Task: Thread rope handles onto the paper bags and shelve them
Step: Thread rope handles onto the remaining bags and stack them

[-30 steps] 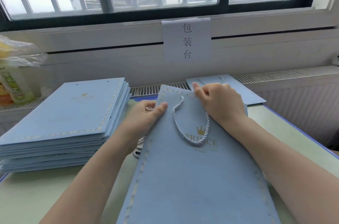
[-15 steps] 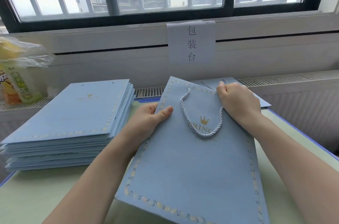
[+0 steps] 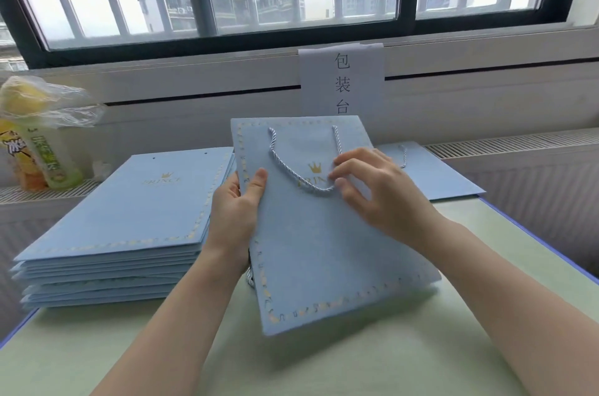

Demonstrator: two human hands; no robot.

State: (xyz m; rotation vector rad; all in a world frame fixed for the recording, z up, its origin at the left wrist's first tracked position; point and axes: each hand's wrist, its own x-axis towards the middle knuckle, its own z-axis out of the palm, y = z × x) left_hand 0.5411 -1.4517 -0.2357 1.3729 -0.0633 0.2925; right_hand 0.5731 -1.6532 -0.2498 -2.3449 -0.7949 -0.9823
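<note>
A flat light-blue paper bag (image 3: 324, 250) with a gold crown print is held tilted up above the table. My left hand (image 3: 238, 211) grips its left edge, thumb on the front. A pale twisted rope handle (image 3: 293, 173) hangs in a loop from the two holes near its top. My right hand (image 3: 379, 194) lies over the bag's front, fingers loosely bent, fingertips at the right side of the rope loop. More rope (image 3: 250, 277) shows under the bag's left edge, below my left wrist.
A stack of several flat blue bags (image 3: 129, 227) lies at the left on the green table (image 3: 324, 363). Another bag with a handle (image 3: 431, 175) lies flat behind my right hand. Drink bottles in plastic wrap (image 3: 35, 149) stand far left. A paper sign (image 3: 342, 81) hangs under the window.
The bag has been lifted from the table and turned more upright. My right hand has left the bag's top edge and now lies over the front at the rope loop.
</note>
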